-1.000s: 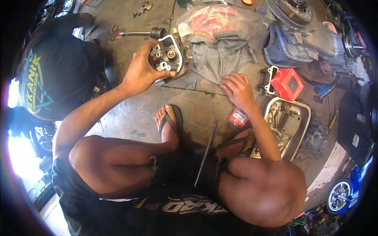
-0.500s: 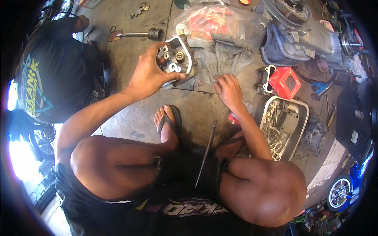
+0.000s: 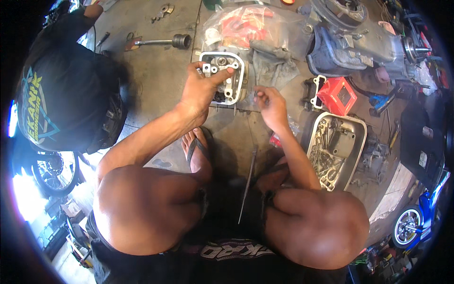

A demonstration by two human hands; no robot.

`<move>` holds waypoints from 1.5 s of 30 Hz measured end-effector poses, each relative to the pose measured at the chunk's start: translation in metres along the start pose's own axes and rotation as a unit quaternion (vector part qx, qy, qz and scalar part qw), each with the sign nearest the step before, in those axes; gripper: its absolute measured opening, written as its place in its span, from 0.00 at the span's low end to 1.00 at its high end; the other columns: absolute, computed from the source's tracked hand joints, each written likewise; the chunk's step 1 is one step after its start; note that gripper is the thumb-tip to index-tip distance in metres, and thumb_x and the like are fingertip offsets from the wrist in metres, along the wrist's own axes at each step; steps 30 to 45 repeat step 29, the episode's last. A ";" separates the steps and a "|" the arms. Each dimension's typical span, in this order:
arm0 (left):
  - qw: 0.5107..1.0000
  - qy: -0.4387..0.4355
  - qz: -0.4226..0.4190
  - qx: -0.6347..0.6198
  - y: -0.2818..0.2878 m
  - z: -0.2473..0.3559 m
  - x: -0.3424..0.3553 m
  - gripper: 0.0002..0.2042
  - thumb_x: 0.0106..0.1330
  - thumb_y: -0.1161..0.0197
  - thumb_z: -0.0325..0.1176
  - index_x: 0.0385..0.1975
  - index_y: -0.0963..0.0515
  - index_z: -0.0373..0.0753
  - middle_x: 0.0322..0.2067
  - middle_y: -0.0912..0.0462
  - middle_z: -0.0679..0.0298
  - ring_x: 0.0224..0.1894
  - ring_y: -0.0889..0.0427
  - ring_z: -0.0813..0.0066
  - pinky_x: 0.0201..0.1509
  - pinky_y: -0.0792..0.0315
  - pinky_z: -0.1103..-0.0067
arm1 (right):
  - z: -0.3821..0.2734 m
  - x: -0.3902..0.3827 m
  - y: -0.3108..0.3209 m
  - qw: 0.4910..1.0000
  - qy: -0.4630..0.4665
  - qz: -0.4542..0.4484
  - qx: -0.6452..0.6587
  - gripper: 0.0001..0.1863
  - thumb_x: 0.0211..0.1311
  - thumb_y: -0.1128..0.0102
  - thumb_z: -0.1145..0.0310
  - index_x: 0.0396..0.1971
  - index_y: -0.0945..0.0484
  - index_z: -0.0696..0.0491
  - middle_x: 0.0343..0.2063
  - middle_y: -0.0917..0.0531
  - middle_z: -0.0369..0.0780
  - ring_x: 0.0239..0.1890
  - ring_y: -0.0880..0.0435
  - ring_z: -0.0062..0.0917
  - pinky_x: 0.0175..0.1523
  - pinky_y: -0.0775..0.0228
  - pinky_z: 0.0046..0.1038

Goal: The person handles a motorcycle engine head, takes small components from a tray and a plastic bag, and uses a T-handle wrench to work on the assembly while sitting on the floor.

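The cylinder head (image 3: pixel 242 85), a metal casting with a pale rim and valve parts inside, faces up in front of me. My left hand (image 3: pixel 201 90) grips it from the left, with one finger reaching across its inside. To its right, apart from it, is my right hand (image 3: pixel 272 108), its fingers curled together; anything small between the fingertips is too unclear to name. A grey rag (image 3: pixel 274 64) lies on the floor behind the hands. A long thin metal tool (image 3: pixel 248 184) lies lengthwise between my knees.
A metal pan (image 3: pixel 362 149) of bolts and small parts stands right, below a red box (image 3: pixel 336 96) and a gasket-like frame (image 3: pixel 309 94). A large engine casing (image 3: pixel 373 52) sits far right. Behind are a plastic bag (image 3: pixel 246 28) and a socket tool (image 3: pixel 180 41). Another person (image 3: pixel 66 90) crouches left.
The cylinder head has turned and lowered, so its inside now faces up squarely. My left hand has shifted its hold, a finger now over the inside. The right hand's fingers have drawn closer together.
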State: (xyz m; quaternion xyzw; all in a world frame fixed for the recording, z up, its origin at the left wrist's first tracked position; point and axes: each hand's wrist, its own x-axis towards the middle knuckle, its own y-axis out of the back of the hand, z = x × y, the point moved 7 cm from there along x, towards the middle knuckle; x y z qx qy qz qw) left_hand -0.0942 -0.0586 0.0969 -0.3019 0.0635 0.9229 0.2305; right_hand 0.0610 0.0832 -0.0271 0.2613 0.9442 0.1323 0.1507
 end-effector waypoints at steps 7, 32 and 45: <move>0.994 0.007 -0.060 -0.091 -0.026 0.008 0.002 0.17 0.69 0.39 0.36 0.50 0.34 0.34 0.34 0.25 0.63 0.34 0.26 0.75 0.38 0.26 0.75 | 0.005 0.022 -0.010 0.852 -0.108 -0.162 0.486 0.27 0.78 0.54 0.49 0.64 0.30 0.55 0.57 0.20 0.40 0.57 0.22 0.27 0.60 0.30 0.33; 0.951 -0.169 -0.228 0.120 -0.023 0.014 0.008 0.30 0.77 0.50 0.34 0.75 0.52 0.36 0.61 0.24 0.53 0.62 0.25 0.64 0.75 0.42 0.66 | -0.031 0.027 0.036 0.823 -0.008 -0.065 0.564 0.29 0.69 0.39 0.56 0.61 0.29 0.61 0.57 0.20 0.44 0.63 0.24 0.33 0.71 0.38 0.41; 0.951 -0.169 -0.228 0.120 -0.023 0.014 0.008 0.30 0.77 0.50 0.34 0.75 0.52 0.36 0.61 0.24 0.53 0.62 0.25 0.64 0.75 0.42 0.66 | -0.031 0.027 0.036 0.823 -0.008 -0.065 0.564 0.29 0.69 0.39 0.56 0.61 0.29 0.61 0.57 0.20 0.44 0.63 0.24 0.33 0.71 0.38 0.41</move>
